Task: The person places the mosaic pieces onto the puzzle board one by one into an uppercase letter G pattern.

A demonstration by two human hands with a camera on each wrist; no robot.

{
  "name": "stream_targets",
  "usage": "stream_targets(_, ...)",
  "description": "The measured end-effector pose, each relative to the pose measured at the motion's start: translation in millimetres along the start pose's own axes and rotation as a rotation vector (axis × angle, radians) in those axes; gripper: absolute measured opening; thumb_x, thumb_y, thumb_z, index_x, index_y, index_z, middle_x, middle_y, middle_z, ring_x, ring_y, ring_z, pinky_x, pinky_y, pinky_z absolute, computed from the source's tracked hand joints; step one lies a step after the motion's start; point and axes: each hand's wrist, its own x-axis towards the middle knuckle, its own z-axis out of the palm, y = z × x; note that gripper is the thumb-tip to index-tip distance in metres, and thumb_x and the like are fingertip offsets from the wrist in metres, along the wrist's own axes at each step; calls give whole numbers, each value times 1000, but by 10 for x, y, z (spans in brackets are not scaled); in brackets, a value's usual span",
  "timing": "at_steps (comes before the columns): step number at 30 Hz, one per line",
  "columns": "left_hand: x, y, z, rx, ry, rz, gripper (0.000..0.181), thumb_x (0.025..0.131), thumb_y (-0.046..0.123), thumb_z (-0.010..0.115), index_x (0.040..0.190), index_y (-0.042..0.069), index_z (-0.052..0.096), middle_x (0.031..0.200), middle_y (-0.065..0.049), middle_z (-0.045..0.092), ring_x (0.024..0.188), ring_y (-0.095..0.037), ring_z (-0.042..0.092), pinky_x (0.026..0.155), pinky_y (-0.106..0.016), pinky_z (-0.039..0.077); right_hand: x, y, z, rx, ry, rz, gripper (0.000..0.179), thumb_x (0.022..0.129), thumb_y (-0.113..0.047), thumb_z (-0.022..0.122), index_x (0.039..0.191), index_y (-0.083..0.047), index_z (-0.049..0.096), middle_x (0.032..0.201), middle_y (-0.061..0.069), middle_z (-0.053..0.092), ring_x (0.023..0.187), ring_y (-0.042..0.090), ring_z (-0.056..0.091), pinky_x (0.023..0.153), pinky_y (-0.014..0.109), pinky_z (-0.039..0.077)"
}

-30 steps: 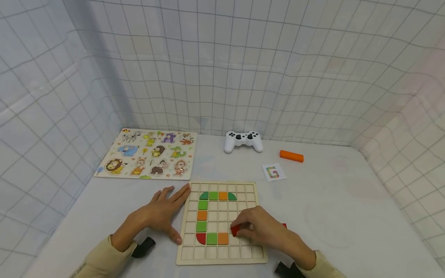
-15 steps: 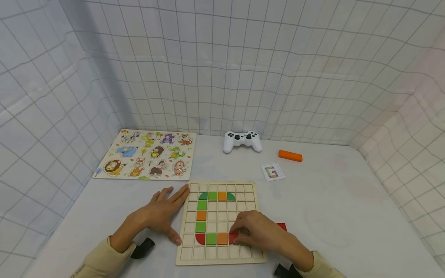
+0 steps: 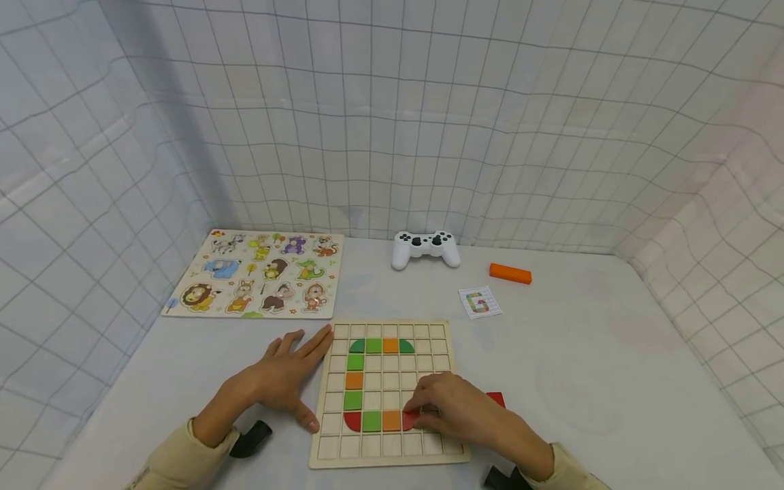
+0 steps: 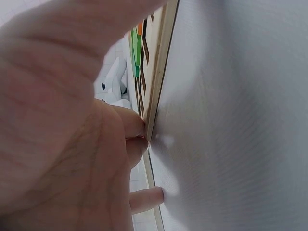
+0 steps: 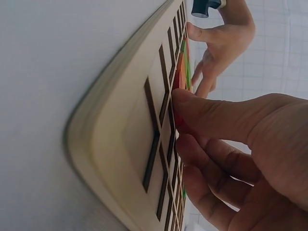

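Observation:
A wooden grid board [image 3: 370, 460] lies on the table with green, orange and red tiles set in its cells. My right hand [image 3: 456, 410] is over the lower right part of the board, thumb and fingertips pinching a red tile [image 3: 409, 421] that sits in a cell beside an orange tile [image 3: 391, 421]. The fingers partly cover this red tile; the right wrist view also has the thumb against its red edge. My left hand [image 3: 283, 376] lies spread at the board's left edge, fingertips and thumb touching the rim. Another red piece [image 3: 496, 399] is partly hidden behind the right hand.
An animal puzzle board [image 3: 257, 273] lies at the back left. Behind the grid board are a white game controller [image 3: 425, 249], a small pattern card [image 3: 480, 302] and an orange block [image 3: 510, 273]. Grid-patterned sheets rise around the table on three sides.
My right hand has lowered the red tile from a tilted position into the cell beside the orange tile, its fingers staying on it. The left hand has stayed at the board's edge.

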Motion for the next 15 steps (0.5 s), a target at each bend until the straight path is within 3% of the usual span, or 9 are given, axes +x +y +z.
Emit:
stream_targets(10,-6,2,0,-4,5,10,143,54,62,91,161,5,15,169,-14,10,145,-55,14,110,-78,12,-5,-43,-34,-47,-10,14,21,88,-27,78,107,-19,79,96,-13,68,85,-3,56,80,16,49)
stream_targets(15,-1,0,-3,-5,2,9,143,53,62,90,161,5,15,169,-13,10,145,-55,14,110,-78,11,3,-53,-14,-37,-15,16,25,89,-31,76,112,-21,77,102,-14,69,91,-2,58,86,19,51)
